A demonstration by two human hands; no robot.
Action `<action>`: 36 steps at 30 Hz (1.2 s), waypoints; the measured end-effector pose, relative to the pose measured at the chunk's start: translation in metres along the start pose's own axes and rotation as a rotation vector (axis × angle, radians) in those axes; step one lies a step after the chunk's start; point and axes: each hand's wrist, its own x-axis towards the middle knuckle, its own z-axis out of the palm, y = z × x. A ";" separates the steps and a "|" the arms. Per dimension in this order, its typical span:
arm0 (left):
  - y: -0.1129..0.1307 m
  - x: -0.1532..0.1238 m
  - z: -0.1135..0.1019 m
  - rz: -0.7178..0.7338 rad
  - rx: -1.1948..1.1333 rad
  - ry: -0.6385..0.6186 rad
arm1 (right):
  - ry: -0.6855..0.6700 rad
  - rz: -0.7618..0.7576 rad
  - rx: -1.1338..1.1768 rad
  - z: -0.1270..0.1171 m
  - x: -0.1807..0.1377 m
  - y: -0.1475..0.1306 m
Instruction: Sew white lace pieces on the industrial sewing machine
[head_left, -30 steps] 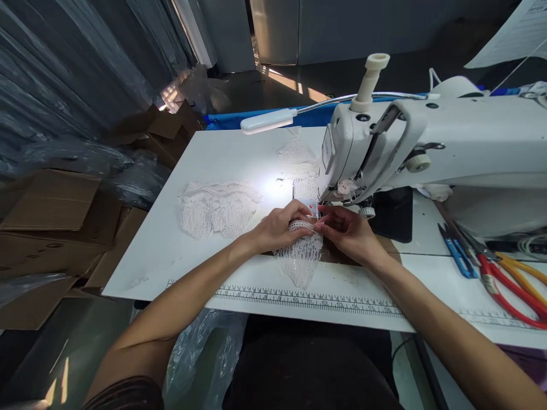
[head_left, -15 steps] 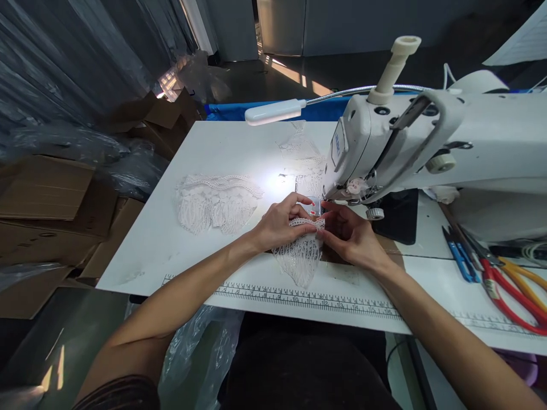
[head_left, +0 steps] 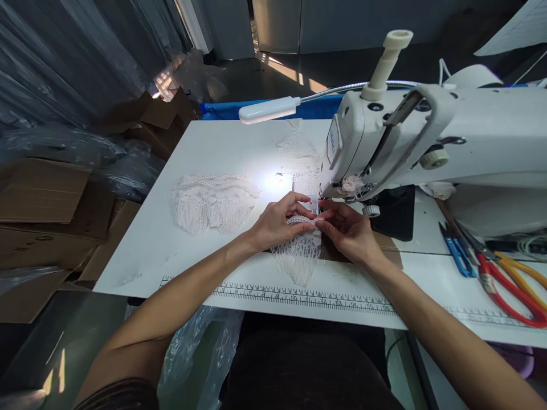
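Note:
A piece of white fringed lace trim hangs toward me from the fingers of both hands, just in front of the sewing machine's needle area. My left hand pinches its upper band between thumb and fingers. At the band's right end, my right hand grips the edge with thumb and fingertips. The white sewing machine stands close behind my right hand. More white lace lies behind the needle area, and a separate fringed lace piece rests flat to the left.
Blue-handled snips and red-handled scissors lie at the right, beside a yellow-handled tool. A lamp overhangs the white table. A printed ruler runs along its front edge. Cardboard boxes stand left.
The view has shifted slightly. Both hands stay at nearly the same spot on the lace trim, and its upper band now looks a little more folded between the fingers.

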 end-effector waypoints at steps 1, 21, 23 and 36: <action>0.000 0.000 0.000 0.005 -0.001 0.001 | 0.004 -0.001 -0.003 0.000 0.000 -0.001; -0.010 0.009 0.001 0.105 0.104 0.038 | 0.034 0.003 -0.252 -0.010 0.001 -0.010; -0.013 0.013 0.001 0.125 0.166 0.041 | 0.032 -0.040 -0.461 -0.020 -0.001 -0.014; -0.017 0.023 0.004 0.622 1.019 0.062 | -0.390 -0.483 -0.920 -0.028 -0.035 -0.009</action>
